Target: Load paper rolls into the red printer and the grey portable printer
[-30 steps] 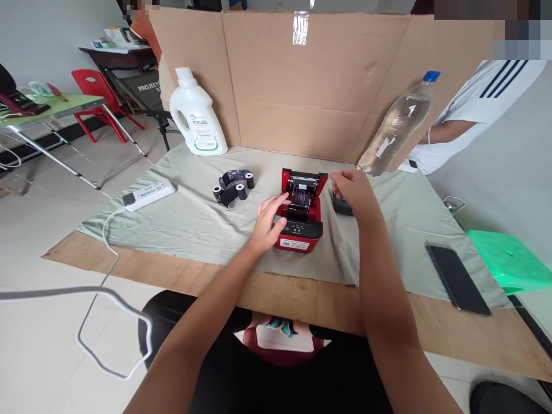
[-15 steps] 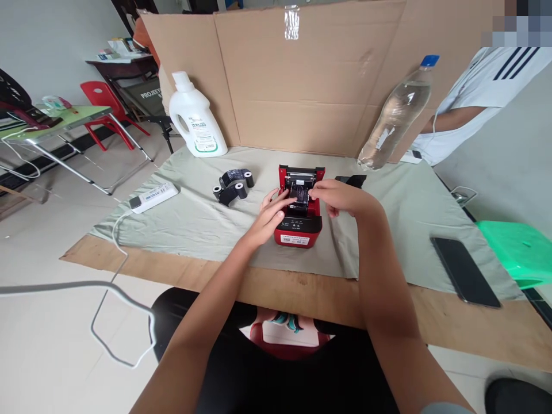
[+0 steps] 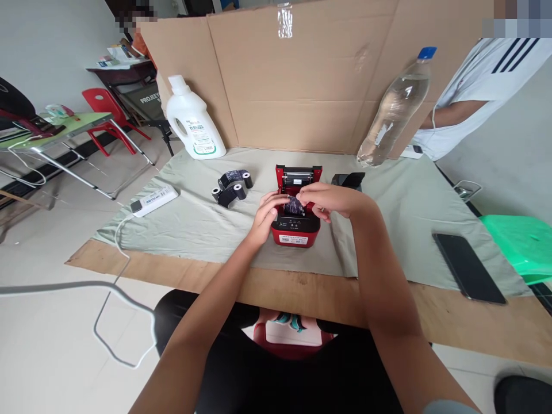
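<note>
A small red and black device stands on the cloth with its lid raised at the back. Over its opening is a dark, shiny ribbon. My left hand lies along the device's left side, its fingertips at the ribbon's left end. With thumb and fingertips together, my right hand pinches the ribbon's right end. Two dark ribbon pieces on white-cored rolls lie to the left, and a black part rests behind my right hand.
A white detergent bottle and a clear water bottle stand before the cardboard. A white power strip lies left, a black phone right. A person in white is at the back right.
The ribbon has come up from inside the device and looks more bunched. My right hand has shifted slightly left. The view has moved a little.
</note>
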`<control>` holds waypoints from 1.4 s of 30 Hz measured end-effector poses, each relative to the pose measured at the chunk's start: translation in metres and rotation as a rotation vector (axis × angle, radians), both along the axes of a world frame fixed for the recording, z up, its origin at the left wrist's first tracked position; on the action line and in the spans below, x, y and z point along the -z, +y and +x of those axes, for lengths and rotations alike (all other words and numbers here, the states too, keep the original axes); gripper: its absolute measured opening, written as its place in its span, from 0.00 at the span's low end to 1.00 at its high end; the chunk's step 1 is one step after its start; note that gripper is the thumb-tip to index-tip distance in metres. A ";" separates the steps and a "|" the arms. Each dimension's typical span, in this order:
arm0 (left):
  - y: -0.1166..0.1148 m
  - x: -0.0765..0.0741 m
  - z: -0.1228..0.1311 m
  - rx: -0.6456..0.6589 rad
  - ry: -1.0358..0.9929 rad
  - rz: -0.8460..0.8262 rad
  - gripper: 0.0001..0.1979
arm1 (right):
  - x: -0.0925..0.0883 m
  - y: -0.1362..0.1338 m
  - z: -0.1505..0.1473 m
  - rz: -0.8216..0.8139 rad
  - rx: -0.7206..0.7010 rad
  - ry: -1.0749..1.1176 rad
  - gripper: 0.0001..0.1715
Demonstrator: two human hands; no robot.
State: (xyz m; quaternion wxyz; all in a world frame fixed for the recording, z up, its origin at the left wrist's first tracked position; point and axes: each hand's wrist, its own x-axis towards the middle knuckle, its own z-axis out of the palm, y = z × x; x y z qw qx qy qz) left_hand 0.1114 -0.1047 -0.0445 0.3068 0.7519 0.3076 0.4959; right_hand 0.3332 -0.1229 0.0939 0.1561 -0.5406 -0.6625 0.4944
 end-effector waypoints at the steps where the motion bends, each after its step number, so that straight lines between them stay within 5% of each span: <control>1: 0.000 -0.001 -0.001 0.000 0.016 0.021 0.31 | -0.001 0.000 0.002 0.011 0.000 0.011 0.13; 7: -0.007 -0.006 -0.007 -0.075 0.052 0.145 0.33 | 0.004 0.007 0.001 0.259 0.080 -0.165 0.12; 15: -0.014 -0.010 -0.006 -0.095 0.102 0.324 0.31 | 0.032 0.014 -0.033 0.490 -0.130 -0.704 0.14; 24: -0.015 -0.011 -0.004 -0.110 0.098 0.365 0.30 | 0.042 0.035 -0.041 0.315 -0.220 -0.783 0.08; 30: -0.011 -0.014 -0.007 -0.212 0.014 0.332 0.25 | 0.042 0.026 -0.031 0.419 -0.147 -0.632 0.12; 35: -0.003 -0.012 -0.009 -0.263 -0.054 0.224 0.20 | 0.021 0.002 -0.025 0.493 -0.156 -0.298 0.13; 42: 0.004 -0.006 -0.016 -0.163 -0.146 0.057 0.19 | 0.018 -0.006 -0.043 0.669 -0.234 0.050 0.09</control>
